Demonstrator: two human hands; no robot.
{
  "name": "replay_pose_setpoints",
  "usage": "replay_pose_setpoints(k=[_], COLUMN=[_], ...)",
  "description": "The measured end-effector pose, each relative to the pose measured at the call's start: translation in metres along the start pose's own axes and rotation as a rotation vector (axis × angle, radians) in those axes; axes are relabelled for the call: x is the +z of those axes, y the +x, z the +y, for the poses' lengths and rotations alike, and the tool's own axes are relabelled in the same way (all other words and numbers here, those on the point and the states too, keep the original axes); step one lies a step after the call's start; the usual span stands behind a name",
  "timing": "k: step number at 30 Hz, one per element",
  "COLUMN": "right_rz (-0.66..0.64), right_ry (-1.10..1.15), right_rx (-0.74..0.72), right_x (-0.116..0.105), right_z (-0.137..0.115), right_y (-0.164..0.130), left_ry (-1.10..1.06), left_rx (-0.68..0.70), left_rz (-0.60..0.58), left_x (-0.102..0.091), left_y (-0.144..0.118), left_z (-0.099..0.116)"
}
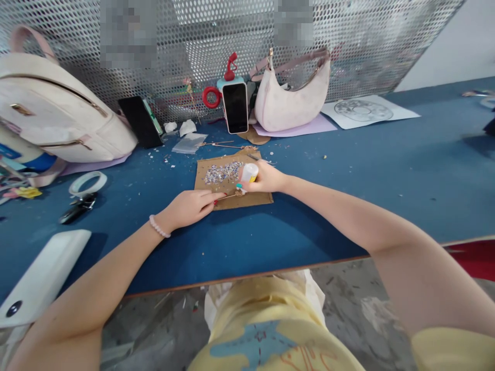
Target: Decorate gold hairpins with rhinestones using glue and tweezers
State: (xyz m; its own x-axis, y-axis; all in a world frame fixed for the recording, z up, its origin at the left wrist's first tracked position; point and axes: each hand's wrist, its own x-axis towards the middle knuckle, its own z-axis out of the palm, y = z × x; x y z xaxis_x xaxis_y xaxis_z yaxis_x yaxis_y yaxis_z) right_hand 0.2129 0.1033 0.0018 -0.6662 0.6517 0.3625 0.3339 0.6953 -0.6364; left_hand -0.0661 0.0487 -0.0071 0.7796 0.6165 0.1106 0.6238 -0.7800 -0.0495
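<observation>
Head view: right hand [266, 178] clutches glue bottle [249, 172]; left hand [189, 207] pinches thin pin [229, 196]. Risk: excess squeeze floods rhinestones [223, 172] on cardboard [232, 198].

Backpack [58, 111], phone [235, 107] and handbag [288, 100] behind.

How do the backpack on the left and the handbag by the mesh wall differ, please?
The backpack looks larger, lies tilted on its side and shows gold zips; the handbag looks smaller, is crescent-shaped and stands upright against the mesh wall. Both are pale pink and rest on the blue table.
</observation>
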Motion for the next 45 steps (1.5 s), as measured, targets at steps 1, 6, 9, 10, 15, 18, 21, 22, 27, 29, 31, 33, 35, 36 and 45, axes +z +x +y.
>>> replay_pose_setpoints(k=[1, 6, 9, 10, 15, 18, 21, 22, 27, 29, 31, 33, 35, 36, 45], right_rz=[-0.001, -0.007, -0.011, -0.013, -0.018, -0.024, -0.041, -0.047, -0.069, -0.074, -0.089, -0.07, -0.007, 0.032, 0.044], right_ry=[-0.014, -0.063, -0.083, -0.089, -0.097, -0.104, -0.133, -0.142, -0.131, -0.1, -0.044, 0.023, 0.075, 0.093, 0.11], right_rx=[0.003, 0.031, 0.041, 0.043, 0.053, 0.065, 0.061, 0.055, 0.032, 0.029, 0.034, 0.05, 0.072, 0.083, 0.081], right_x=[-0.001, -0.002, -0.002, -0.001, -0.001, -0.002, -0.005, -0.006, -0.011, -0.012, -0.012, -0.012, -0.014, -0.015, -0.012], right_z=[0.0, 0.0, 0.001, 0.001, 0.001, 0.0, -0.002, -0.002, -0.002, 0.0, 0.002, 0.004, 0.006, 0.007, 0.005], right_y=[0.0, -0.001, 0.0, 0.0, 0.0, 0.0, 0.0, 0.0, -0.001, -0.001, -0.001, -0.001, -0.001, -0.001, -0.003], left_ry=[-0.008, -0.021, -0.016, -0.014, 0.001, 0.007, 0.005, 0.004, -0.007, -0.009, -0.011, -0.011, -0.011, -0.011, -0.011], left_rx=[-0.021, -0.12, -0.158, -0.165, -0.187, -0.195, -0.197, -0.197, -0.194, -0.192, -0.189, -0.185, -0.183, -0.182, -0.182], left_rz=[-0.002, -0.034, -0.051, -0.058, -0.091, -0.103, -0.108, -0.108, -0.106, -0.104, -0.104, -0.104, -0.102, -0.101, -0.093], left_x=[0.0, -0.001, -0.002, -0.002, -0.002, -0.003, -0.004, -0.005, -0.005, -0.005, -0.005, -0.004, -0.004, -0.004, -0.004], left_y=[0.0, 0.002, 0.003, 0.003, 0.005, 0.006, 0.006, 0.006, 0.005, 0.004, 0.004, 0.004, 0.003, 0.003, 0.003], left_z=[0.001, 0.004, 0.005, 0.005, 0.008, 0.008, 0.009, 0.009, 0.008, 0.008, 0.008, 0.008, 0.008, 0.008, 0.008])
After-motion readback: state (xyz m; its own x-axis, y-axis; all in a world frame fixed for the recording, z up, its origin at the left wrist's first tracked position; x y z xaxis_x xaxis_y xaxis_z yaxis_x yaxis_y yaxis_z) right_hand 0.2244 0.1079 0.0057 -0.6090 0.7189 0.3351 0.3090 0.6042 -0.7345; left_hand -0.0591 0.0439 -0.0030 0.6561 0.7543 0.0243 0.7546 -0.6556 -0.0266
